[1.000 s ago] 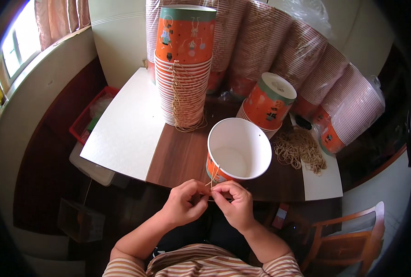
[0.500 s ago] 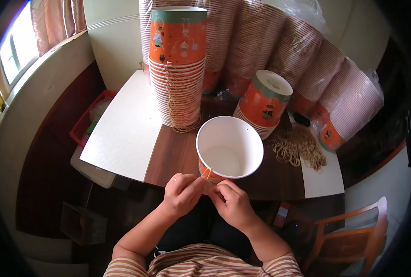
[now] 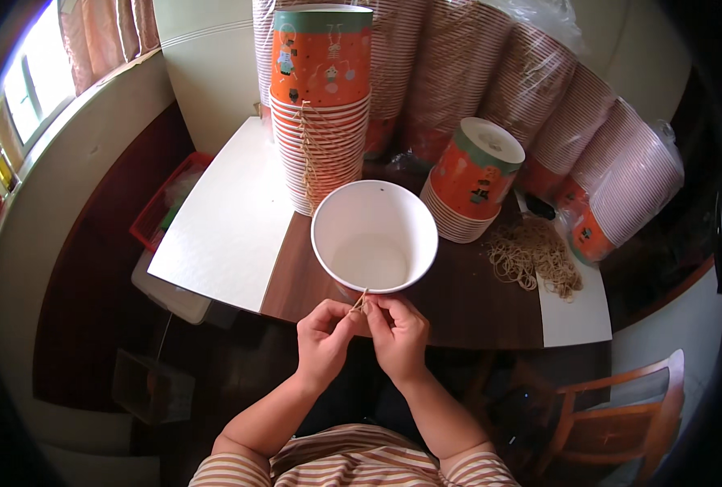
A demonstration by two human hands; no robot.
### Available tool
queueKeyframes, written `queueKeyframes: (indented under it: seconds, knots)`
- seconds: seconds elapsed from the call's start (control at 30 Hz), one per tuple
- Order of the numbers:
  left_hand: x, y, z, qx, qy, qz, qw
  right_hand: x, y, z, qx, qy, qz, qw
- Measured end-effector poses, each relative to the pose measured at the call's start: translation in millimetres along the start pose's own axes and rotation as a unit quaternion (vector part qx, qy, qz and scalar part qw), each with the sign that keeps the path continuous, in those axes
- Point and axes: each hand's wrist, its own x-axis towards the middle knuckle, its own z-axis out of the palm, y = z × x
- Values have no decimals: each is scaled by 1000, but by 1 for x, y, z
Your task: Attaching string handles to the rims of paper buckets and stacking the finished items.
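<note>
A white-lined orange paper bucket (image 3: 375, 237) stands upright at the near edge of the dark wooden table (image 3: 458, 304). My left hand (image 3: 324, 341) and my right hand (image 3: 397, 334) meet just below its near rim. Both pinch a thin tan string (image 3: 361, 300) that comes off the rim. Behind the bucket rises a tall stack of the same orange buckets (image 3: 320, 105) with strings hanging down its side. A shorter upside-down stack (image 3: 473, 180) leans to the right.
A heap of tan strings (image 3: 535, 258) lies at the table's right. Long wrapped sleeves of buckets (image 3: 556, 105) lean along the back. A white board (image 3: 227, 215) covers the table's left part. A red crate (image 3: 160, 207) sits left below, a wooden chair (image 3: 621, 414) at lower right.
The bucket has swung from tilted toward the right to upright in the centre. My hands have stayed together at its near rim, pinching the string.
</note>
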Motion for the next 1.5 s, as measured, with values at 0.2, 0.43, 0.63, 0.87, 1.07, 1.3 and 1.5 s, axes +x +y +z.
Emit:
queueKeyframes:
  seconds: [0.2,0.43,0.63,0.87,1.07,1.3,1.5]
  knots:
    - [6,5,-6,-115,2,-147,982,4,4,5,351,-92,284,887]
    - [6,4,-15,-119,-26,-152,981,2,4,1,428,-134,320,834]
    - [6,13,-13,-76,-23,-144,986,3,0,-1,422,-153,307,839]
    - [2,11,-12,280,12,215,936,7,-4,-6,490,-136,359,783]
    - [10,18,-8,374,-7,432,821,5,-5,-5,484,-124,348,794]
    - [8,17,-9,367,-9,410,835,1,7,-5,494,-127,355,783]
    - [4,17,-9,357,4,381,853,1,4,-4,491,-129,353,786]
